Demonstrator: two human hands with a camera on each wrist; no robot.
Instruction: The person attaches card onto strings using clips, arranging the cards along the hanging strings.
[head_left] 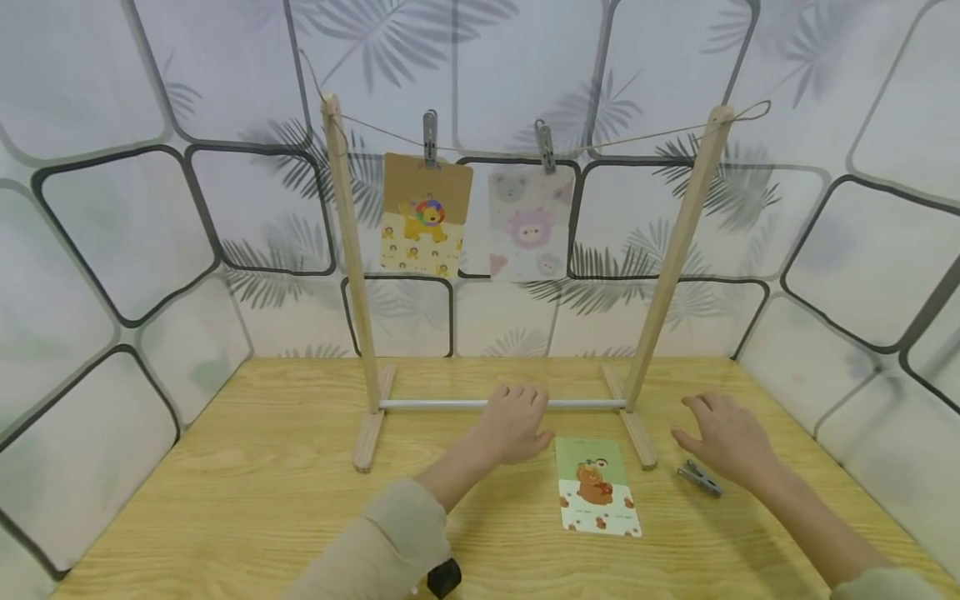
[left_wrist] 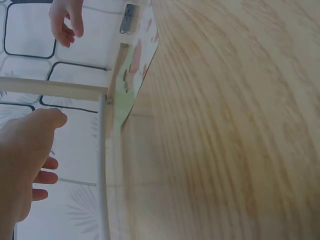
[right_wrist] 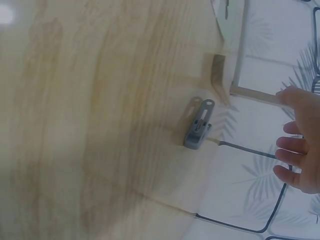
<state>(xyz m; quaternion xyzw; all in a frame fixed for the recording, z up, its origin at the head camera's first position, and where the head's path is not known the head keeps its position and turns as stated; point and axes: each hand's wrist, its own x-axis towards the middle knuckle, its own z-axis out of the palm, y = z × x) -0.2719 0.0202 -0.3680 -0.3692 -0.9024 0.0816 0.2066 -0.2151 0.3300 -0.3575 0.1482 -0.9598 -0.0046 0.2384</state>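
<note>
A green and white card with a brown bear (head_left: 595, 486) lies flat on the table, between the two hands. My left hand (head_left: 516, 423) hovers just left of the card's top edge, fingers loosely bent and holding nothing; the left wrist view shows the same hand (left_wrist: 30, 155) raised off the wood. To the right, a grey clothespin (head_left: 700, 478) rests on the table, seen also in the right wrist view as a grey clothespin (right_wrist: 200, 125). Above and beside it is my right hand (head_left: 723, 437), fingers relaxed, with nothing in its grasp.
A wooden frame (head_left: 678, 250) with a white crossbar (head_left: 435, 404) stands behind the hands. From its string hang a lion card (head_left: 426, 221) and a pale purple animal card (head_left: 531, 227), each under a grey clothespin (head_left: 430, 137). A black object (head_left: 444, 577) is near the left sleeve.
</note>
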